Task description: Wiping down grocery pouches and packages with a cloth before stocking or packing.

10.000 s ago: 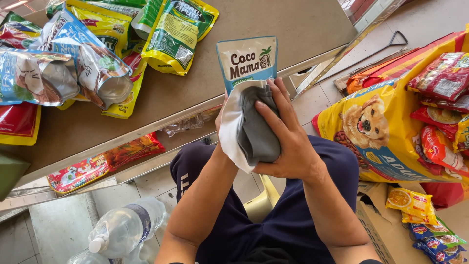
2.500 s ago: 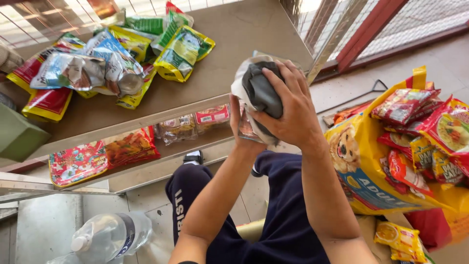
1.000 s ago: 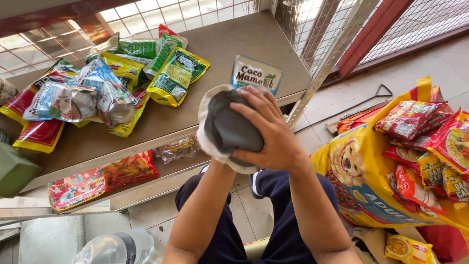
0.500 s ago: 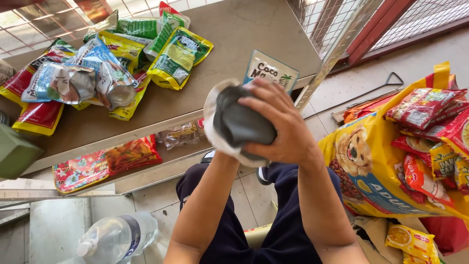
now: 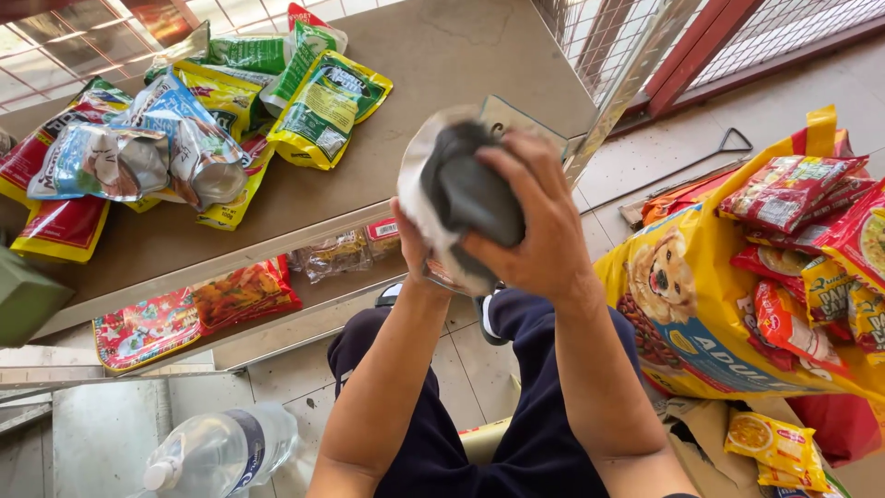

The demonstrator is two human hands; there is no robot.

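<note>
The right hand (image 5: 539, 231) clamps a dark cloth (image 5: 475, 189) over a silvery white pouch (image 5: 419, 198), held in mid-air above the knees. The left hand (image 5: 413, 249) grips the pouch from behind, mostly hidden. The pouch looks light, soft and slippery; hold it at the edges. At 10 o'clock, a shelf (image 5: 442, 74) carries snack packets (image 5: 323, 106). At 3 o'clock, a yellow sack (image 5: 701, 323) holds red packets (image 5: 793, 189).

Both forearms rise from bottom centre of the frame, right hand (image 5: 535, 226) uppermost with fingers spread and curled in a grip, left hand (image 5: 412, 247) mostly hidden behind, thumb side showing at centre.
</note>
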